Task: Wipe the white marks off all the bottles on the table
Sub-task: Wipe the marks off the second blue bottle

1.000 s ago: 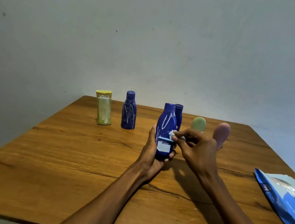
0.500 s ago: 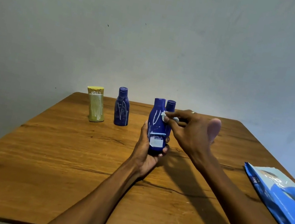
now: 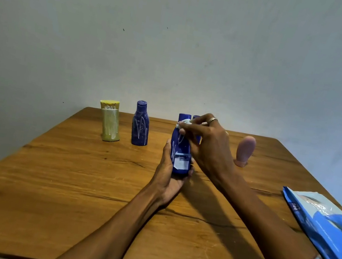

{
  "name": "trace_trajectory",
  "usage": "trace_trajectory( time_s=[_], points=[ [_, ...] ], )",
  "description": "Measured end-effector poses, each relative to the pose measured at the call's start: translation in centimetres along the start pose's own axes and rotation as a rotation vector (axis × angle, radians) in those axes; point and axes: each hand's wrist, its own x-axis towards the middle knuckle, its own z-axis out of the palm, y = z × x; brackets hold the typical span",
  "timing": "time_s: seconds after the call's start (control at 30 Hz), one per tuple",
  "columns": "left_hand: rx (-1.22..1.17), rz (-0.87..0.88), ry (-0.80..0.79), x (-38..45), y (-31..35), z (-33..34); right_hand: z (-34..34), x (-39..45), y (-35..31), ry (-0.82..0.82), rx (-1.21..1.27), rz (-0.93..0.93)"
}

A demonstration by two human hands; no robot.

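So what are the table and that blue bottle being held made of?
The table looks like varnished wood: brown grain lines, dark cracks, a soft sheen. The blue bottle in the left hand seems smooth plastic with a paper label, though that is a guess.

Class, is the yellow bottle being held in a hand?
No, the yellow bottle stands alone on the table; the left hand grips a blue bottle.

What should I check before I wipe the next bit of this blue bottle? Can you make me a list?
1. Left hand holds the blue bottle steady: ok.
2. Right hand pinches the white wipe at the bottle's shoulder: ok.
3. White marks gone from this bottle: not ok, some show lower down.
4. Wipe clean enough: cannot tell.
5. Other blue bottle and yellow bottle clean: not ok, both marked.
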Motion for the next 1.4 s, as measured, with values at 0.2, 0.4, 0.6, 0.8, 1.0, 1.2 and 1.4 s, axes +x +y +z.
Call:
trace_trajectory(
  time_s=[0.2, 0.4, 0.6, 0.8, 1.0, 1.2, 1.4],
  points=[
    [0.027, -0.020, 0.014, 0.0, 0.0, 0.0, -0.7, 0.9, 0.4, -0.101, -0.113, -0.061],
    [0.048, -0.027, 0.023, 0.1, 0.0, 0.0, -0.1, 0.7, 0.4, -0.067, -0.154, -0.079],
    [-0.017, -0.024, 0.054, 0.2, -0.2, -0.6, 0.5, -3.4, 0.5, -0.210, -0.165, -0.167],
    [0.032, -0.023, 0.050, 0.5, 0.1, -0.8, -0.4, -3.1, 1.8, -0.106, -0.063, 0.030],
    [0.054, 0.009, 0.055, 0.6, -0.2, -0.7, 0.1, -4.0, 1.6, -0.154, -0.018, -0.065],
    [0.133, 0.004, 0.029, 0.6, -0.4, -0.4, -0.1, -1.0, 0.7, -0.031, -0.066, -0.072],
    [0.220, 0.009, 0.034, 0.4, -0.3, -0.4, 0.6, 1.4, 0.2, 0.057, -0.028, -0.016]
  ],
)
